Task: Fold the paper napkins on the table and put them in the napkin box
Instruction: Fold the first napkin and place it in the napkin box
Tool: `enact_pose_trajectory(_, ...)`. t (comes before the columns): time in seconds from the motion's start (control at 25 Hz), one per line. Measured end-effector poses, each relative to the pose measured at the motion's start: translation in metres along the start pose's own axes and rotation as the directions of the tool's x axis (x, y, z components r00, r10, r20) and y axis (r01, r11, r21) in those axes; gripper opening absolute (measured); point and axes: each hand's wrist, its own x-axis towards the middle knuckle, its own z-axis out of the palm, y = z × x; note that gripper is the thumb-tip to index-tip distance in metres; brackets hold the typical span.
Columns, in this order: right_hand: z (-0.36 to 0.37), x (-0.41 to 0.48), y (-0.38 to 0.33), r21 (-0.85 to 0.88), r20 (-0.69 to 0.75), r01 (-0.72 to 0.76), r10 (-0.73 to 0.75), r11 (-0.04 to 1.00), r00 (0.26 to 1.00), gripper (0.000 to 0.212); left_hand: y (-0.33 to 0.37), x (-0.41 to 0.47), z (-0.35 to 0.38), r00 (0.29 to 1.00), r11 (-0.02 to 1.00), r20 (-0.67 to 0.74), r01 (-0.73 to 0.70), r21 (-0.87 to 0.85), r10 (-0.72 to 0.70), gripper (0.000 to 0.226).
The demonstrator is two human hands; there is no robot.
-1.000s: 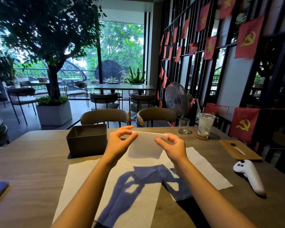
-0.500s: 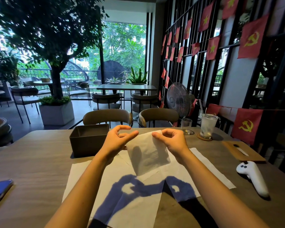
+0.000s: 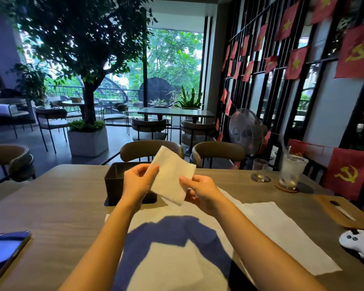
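A folded white paper napkin [image 3: 172,175] is held up in the air, tilted, between both hands. My left hand [image 3: 138,181] pinches its left edge and my right hand [image 3: 200,191] pinches its lower right corner. The dark napkin box [image 3: 116,181] stands on the table right behind my left hand, open at the top, and the napkin hangs just over its right side. Unfolded white napkins lie flat on the table below my arms: one [image 3: 172,263] in front of me and another [image 3: 282,229] to the right.
A phone [image 3: 3,252] lies at the table's left front edge. On the right are an empty glass [image 3: 259,170], a glass of iced water [image 3: 291,175] on a coaster, a wooden board [image 3: 345,215] and a white controller [image 3: 360,245]. Two chairs stand behind the table.
The napkin was lifted off the table, turned into a tilted upright position and carried left toward the box. Both hands rose with it, and the view tipped slightly.
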Motion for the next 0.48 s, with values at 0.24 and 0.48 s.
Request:
enact_pose_trajectory(0.24, 0.074, 0.094, -0.024, -0.186, -0.137, 0.076, -0.102, 0.98, 0.985, 0.01, -0.02, 0.08, -0.044, 0.968, 0.978, -0.195, -0.122, 0.172, 0.155, 0.017)
enact_pose_trajectory(0.48, 0.096, 0.162, -0.016, -0.522, -0.16, 0.069, -0.177, 0.85, 0.971, 0.03, -0.059, 0.137, -0.079, 0.989, 0.834, -0.129, 0.015, 0.552, 0.068, 0.011)
